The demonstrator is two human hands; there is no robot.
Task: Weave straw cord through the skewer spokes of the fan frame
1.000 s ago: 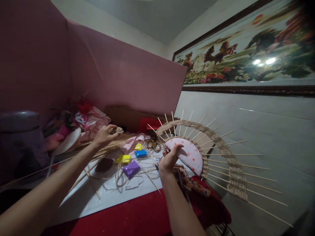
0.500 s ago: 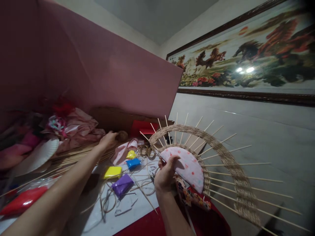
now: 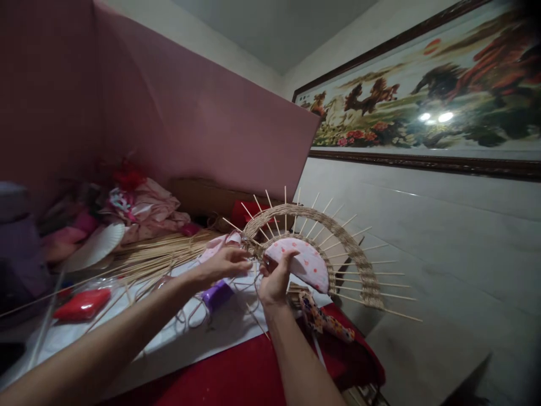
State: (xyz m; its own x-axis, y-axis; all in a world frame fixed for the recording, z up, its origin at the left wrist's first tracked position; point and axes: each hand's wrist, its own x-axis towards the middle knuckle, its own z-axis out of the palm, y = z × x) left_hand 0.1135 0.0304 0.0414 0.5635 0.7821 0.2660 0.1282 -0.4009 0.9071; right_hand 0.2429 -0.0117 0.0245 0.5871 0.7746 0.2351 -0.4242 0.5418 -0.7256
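A half-round woven fan (image 3: 355, 248) stands out to the right, with thin sticks fanning past its braided band. At its core is a pale half-disc (image 3: 302, 262) with red spots. My right hand (image 3: 274, 282) grips the straight side of this core, thumb lying over the front; its other fingers are mostly hidden. Close to the fan's left end is my left hand (image 3: 228, 262), its fingers stretched out toward the brown cord (image 3: 253, 248) there. Nothing can be made out between those fingers.
A bundle of thin sticks (image 3: 156, 251) lies on the left of the white tabletop. Nearby are a red packet (image 3: 82, 304), a purple packet (image 3: 217, 296) and a white pleated plate (image 3: 97, 242). Flowered cloth (image 3: 325, 324) hangs near the red cover (image 3: 220, 372). A wall rises on the right.
My left hand has come back from the brown ball at the rear to the fan's left end. The view has shifted, and the fan appears smaller and farther left.
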